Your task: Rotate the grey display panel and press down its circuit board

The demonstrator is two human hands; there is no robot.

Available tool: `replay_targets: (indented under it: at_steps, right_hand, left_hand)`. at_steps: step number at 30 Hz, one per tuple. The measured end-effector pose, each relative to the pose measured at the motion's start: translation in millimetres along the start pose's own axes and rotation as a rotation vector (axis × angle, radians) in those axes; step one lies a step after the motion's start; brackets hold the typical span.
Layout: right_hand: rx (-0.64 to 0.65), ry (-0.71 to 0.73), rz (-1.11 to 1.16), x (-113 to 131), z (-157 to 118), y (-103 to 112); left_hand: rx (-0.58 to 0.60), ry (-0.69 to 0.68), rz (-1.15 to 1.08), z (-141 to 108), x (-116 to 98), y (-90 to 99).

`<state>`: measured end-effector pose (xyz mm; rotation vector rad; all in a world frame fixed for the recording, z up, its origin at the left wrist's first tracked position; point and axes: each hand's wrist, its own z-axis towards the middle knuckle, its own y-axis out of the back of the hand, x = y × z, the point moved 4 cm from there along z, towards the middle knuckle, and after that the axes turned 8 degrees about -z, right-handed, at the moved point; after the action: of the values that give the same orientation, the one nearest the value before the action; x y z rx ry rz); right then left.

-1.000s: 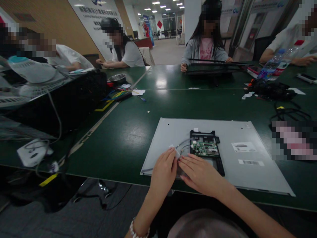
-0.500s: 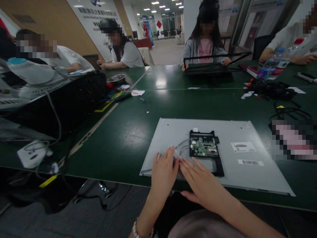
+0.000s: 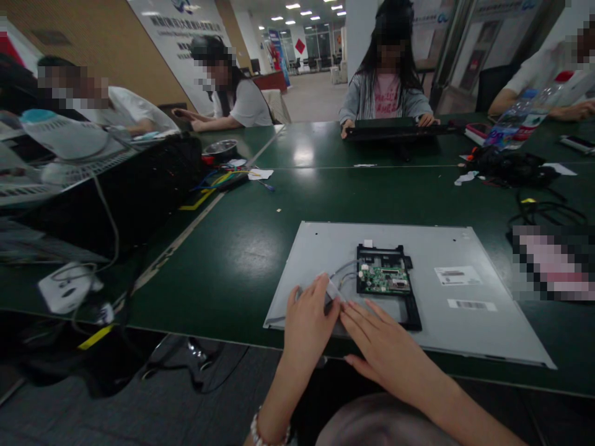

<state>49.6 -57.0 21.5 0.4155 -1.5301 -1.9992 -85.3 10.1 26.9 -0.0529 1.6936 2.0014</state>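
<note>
Closely paired, left hand and right hand at white strip, over silver panel, each grip unclear.

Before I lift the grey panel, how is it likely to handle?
The grey panel is probably stiff, since it lies flat and straight-edged. Its exposed green circuit board looks fragile. The thin cables are likely floppy, as they bow.

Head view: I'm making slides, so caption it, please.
Left hand and right hand at a pale strip over a grey panel, near a green circuit board.
</note>
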Motion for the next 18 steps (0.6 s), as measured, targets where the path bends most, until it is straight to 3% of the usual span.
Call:
replay_targets:
  at_steps: [6,12,15,18]
  right_hand:
    - [-0.045,-0.077,0.097,-21,-25,27]
    - [-0.238,-0.558,0.075,-107,-84,56]
    - [-0.288,-0.793,0.041,-151,-122,56]
    - [-0.309,-0.906,0.073,-183,-151,47]
  left_hand:
    - [-0.072,0.002,-0.058,0,-3,0.7]
    - [-0.087,0.010,-0.139,6,-8,-0.1]
    - [-0.147,-0.001,-0.189,11,-6,4.5]
    - [-0.210,0.048,-0.220,16,10,11.8]
